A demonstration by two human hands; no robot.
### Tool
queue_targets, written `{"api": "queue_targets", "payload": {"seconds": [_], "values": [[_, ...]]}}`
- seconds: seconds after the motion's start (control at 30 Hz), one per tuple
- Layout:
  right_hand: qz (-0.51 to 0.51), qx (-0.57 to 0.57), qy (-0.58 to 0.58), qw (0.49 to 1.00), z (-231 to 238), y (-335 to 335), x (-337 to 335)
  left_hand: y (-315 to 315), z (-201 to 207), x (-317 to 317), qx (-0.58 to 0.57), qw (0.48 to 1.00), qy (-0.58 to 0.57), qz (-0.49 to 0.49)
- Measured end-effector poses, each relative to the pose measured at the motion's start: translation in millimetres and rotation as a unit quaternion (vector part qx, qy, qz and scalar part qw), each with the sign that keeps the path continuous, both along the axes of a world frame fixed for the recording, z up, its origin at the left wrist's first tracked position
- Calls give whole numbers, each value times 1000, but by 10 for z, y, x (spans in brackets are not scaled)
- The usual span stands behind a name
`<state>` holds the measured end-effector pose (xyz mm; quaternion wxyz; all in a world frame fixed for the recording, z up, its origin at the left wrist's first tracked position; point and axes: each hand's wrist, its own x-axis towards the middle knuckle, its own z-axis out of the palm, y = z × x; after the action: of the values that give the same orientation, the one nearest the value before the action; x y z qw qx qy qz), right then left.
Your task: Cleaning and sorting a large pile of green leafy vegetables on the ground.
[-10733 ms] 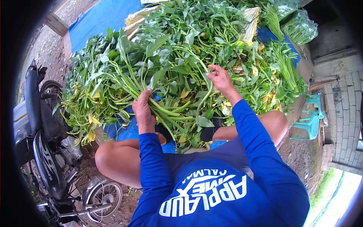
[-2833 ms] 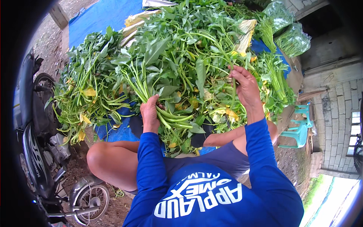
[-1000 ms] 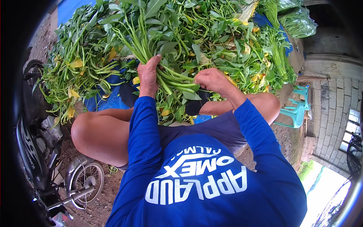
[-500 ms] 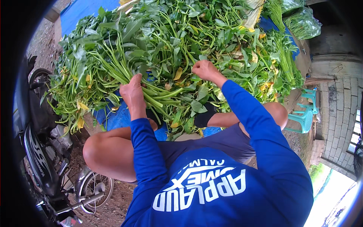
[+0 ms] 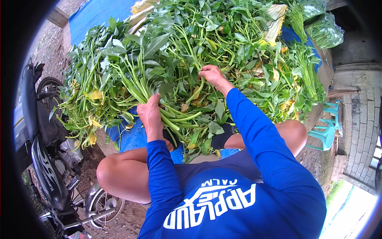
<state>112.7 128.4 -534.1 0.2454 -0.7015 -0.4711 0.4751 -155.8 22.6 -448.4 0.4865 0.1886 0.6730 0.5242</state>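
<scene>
My left hand (image 5: 151,116) is closed around a thick bunch of leafy greens (image 5: 136,84) that look like water spinach. Their cut stem ends stick out toward my lap, and the leaves fan away from me. To the right, my right hand (image 5: 214,76) has its fingers pinched on a long green stem (image 5: 194,57) at the near side of a big loose pile of the same greens (image 5: 234,47). Where that stem runs among the leaves is partly hidden. Yellowed leaves (image 5: 94,95) are mixed through the pile.
A blue tarp (image 5: 93,20) lies under the greens. Tied bundles (image 5: 306,75) lie at the right, with filled clear plastic bags (image 5: 326,32) behind them. A motorcycle (image 5: 47,171) stands close on my left; green plastic stools (image 5: 324,137) are at the right by a block wall (image 5: 360,131).
My right hand has moved a little left and away, onto a stem in the pile. The left hand, still gripping the bunch, has come slightly nearer. The whole view has shifted a little.
</scene>
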Motion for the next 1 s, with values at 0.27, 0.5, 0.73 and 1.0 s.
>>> {"api": "queue_targets", "payload": {"seconds": [0.27,0.5,0.73,1.0], "values": [[18,137,-81,987,571,57,-20,-49,79,30,-2,1000,-1,0],[82,-67,333,937,975,-221,209,-106,20,-19,11,1000,-2,-12],[9,52,319,946,1660,-815,52,-164,-115,33,32,998,46,-25],[-26,235,154,959,2129,-1107,-1,-160,26,302,-7,989,140,-56]]}}
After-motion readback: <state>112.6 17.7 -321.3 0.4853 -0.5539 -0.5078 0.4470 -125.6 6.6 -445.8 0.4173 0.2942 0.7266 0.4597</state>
